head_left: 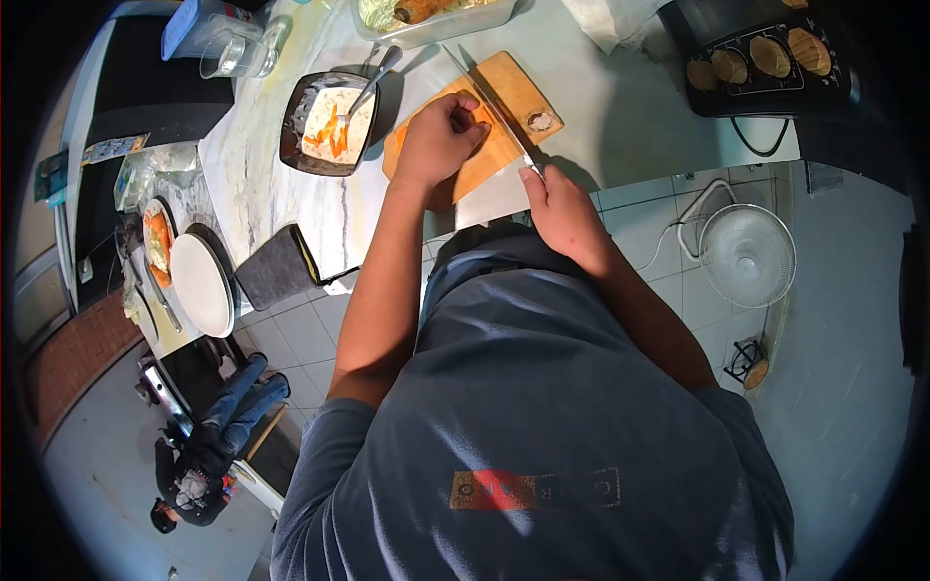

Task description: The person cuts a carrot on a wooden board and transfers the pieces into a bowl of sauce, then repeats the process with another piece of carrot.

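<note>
The white marbled surface (262, 165) is the biggest thing I have in view, with a black electric griddle (717, 103) at its right side, bearing browned rounds (770, 56). Near its front edge, before me, lies the pale wooden cutting board (513, 82), and just left of that stands a dark, square bowl (294, 131) of creamy white mixture (329, 102). The long steel knife (504, 123) slants over the board, my right grip (562, 208) closed round its handle. My left grip (446, 136) is curled over the board beside the blade; I can't tell whether its fingers pinch anything. Smallest, the thin orange strips (336, 136) lie on the mixture.
</note>
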Tool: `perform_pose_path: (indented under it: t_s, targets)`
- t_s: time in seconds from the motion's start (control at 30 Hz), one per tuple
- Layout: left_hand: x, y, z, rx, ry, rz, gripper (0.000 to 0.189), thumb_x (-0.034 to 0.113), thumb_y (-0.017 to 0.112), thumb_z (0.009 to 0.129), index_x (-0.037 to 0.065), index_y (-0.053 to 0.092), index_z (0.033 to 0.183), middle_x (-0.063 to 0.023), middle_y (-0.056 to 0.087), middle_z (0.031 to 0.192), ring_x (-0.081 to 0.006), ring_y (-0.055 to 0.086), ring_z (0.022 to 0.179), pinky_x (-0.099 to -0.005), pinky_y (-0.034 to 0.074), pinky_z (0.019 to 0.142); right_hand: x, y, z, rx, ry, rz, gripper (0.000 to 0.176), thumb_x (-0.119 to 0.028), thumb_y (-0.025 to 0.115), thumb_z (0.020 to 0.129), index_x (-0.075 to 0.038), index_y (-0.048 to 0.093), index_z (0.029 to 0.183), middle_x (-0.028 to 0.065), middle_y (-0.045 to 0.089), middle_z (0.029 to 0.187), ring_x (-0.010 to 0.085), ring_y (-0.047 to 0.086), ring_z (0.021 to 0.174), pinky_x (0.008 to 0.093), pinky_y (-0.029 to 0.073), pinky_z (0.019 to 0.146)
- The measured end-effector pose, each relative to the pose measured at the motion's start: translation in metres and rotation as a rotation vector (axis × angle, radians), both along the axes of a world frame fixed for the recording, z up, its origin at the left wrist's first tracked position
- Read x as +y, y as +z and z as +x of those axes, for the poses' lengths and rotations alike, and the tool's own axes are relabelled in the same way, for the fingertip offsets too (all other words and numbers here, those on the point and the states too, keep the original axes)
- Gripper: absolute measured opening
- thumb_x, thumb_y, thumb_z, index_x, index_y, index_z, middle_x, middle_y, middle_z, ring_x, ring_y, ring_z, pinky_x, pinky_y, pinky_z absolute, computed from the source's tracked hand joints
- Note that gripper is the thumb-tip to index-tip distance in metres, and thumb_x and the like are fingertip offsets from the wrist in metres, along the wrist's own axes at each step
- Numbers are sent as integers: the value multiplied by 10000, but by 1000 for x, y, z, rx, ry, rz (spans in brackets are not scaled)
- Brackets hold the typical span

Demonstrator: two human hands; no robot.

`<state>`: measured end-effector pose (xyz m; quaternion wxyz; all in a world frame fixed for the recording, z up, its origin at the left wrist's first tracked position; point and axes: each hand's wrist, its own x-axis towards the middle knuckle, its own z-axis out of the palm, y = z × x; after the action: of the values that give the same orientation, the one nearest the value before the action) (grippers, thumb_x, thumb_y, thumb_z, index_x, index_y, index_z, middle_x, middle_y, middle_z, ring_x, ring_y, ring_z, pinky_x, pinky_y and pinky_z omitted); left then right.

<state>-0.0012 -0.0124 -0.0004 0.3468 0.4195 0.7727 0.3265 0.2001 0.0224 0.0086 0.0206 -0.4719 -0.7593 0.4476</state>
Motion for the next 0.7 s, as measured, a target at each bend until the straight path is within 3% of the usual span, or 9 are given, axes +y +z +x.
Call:
perform_pose_path:
  t_s: [0.23, 0.3, 0.5, 0.7]
  targets:
    - [-1, -11, -8, -231, 158, 116, 243, 113, 631, 883, -17, 627, 1088, -34, 636, 886, -98, 590, 713, -241, 487, 685, -3, -3, -4, -5, 32, 23, 464, -383, 438, 1009, 51, 538, 884, 311, 617, 871, 505, 577, 890, 532, 452, 772]
    - [5, -7, -4, -352, 327, 92, 237, 200, 647, 907, -7, 646, 1024, -26, 639, 839, -85, 578, 691, -227, 463, 648, -4, -3, -6, -6, 24, 19, 465, -385, 437, 1009, 52, 539, 889, 312, 618, 874, 506, 577, 890, 533, 452, 776]
    - [14, -1, 1, -191, 296, 31, 344, 352, 704, 893, 14, 653, 848, 9, 614, 715, -64, 535, 637, -220, 422, 587, -6, 1, -10, -46, 1, -7, 471, -392, 425, 1009, 51, 541, 899, 317, 621, 900, 511, 572, 914, 541, 446, 802]
    - [12, -8, -2, -231, 278, 102, 300, 286, 727, 866, 1, 652, 812, -7, 628, 717, -75, 518, 605, -238, 443, 574, -8, 4, -13, -91, 42, -10, 483, -400, 392, 1008, 46, 571, 964, 304, 648, 930, 484, 612, 939, 537, 473, 856]
